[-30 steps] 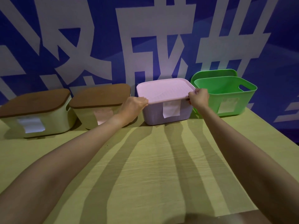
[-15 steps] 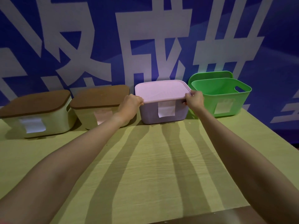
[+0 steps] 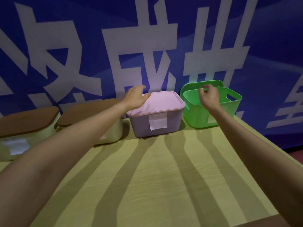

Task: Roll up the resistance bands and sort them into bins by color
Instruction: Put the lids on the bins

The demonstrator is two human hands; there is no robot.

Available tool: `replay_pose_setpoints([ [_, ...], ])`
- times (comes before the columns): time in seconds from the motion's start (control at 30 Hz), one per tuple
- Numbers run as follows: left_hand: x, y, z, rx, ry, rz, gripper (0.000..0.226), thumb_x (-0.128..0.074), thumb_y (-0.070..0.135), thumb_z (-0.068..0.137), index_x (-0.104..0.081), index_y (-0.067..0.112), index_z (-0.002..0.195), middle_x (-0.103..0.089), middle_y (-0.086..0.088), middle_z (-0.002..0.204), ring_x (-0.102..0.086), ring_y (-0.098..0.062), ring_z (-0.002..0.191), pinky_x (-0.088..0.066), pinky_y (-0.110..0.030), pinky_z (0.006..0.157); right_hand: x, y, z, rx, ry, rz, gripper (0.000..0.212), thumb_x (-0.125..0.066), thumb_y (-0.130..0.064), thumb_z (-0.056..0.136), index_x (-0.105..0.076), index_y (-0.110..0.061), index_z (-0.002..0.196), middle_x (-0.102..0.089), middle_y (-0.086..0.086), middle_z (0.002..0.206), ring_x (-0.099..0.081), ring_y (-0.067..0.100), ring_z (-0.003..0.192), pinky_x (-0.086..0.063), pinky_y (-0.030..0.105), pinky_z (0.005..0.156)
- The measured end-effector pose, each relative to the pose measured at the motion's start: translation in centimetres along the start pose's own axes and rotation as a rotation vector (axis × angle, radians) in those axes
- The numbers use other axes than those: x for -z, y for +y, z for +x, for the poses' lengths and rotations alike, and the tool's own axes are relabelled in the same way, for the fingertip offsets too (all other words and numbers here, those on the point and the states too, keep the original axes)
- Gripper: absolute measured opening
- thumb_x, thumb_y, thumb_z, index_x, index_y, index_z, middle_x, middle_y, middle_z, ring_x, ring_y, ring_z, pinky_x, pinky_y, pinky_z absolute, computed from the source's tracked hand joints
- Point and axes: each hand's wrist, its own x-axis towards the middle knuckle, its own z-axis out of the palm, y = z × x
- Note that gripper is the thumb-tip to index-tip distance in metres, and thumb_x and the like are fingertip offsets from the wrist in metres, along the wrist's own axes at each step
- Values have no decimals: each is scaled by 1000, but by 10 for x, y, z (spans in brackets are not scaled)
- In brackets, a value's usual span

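Nearest me, the pale wood-grain tabletop [image 3: 160, 185] carries only long arm shadows; I see no resistance bands anywhere in view, so where the task's bands are I cannot tell.

Farther out, at twelve o'clock, the lilac plastic bin [image 3: 157, 126] sits with its pink lid [image 3: 162, 100] seated and a white paper label [image 3: 158, 121] on its front. My left hand [image 3: 135, 98] lies at the lid's eleven o'clock corner, fingers straight and spread apart, touching the surface rather than gripping. My right hand [image 3: 209, 96] hangs at one o'clock in front of the open green plastic basket [image 3: 232, 102], fingers loosely curled, holding nothing.

At ten o'clock stand two cream bins with brown lids [image 3: 91, 110], closed.

My worry: the lid looks fully pressed down, so a one-handed lift from that corner may drag the light bin along or tip it toward the neighbouring basket. The dim, blue-tinted light could also make band colours hard to match to bins.
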Motion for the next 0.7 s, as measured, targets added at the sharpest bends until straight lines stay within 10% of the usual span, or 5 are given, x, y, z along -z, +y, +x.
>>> replay_pose_setpoints([
  [0.33, -43, 60, 65, -101, -192, -15, 50, -56, 32, 95, -45, 8, 137, -50, -11, 139, -50, -28, 122, -43, -35, 97, 19, 39, 54, -73, 27, -85, 43, -51, -16, 96, -45, 1, 135, -57, 20, 126, -53, 20, 81, -50, 37, 81],
  [0.53, -77, 76, 114, -66, -138, -176, 46, -58, 27, 95, -51, 3, 134, -56, -14, 133, -54, -28, 120, -42, -35, 102, 30, 52, 96, -45, 35, -323, 43, -51, -23, 94, -47, -1, 131, -50, 22, 132, -45, 39, 122, -38, 46, 100],
  [0.7, -108, 92, 150, -50, -74, -203, 43, -64, 28, 92, -59, 2, 126, -63, -14, 126, -58, -28, 116, -44, -37, 101, 35, 65, 141, -70, 18, -359, 35, -51, -22, 92, -50, -1, 119, -51, 22, 126, -48, 41, 117, -41, 45, 94],
])
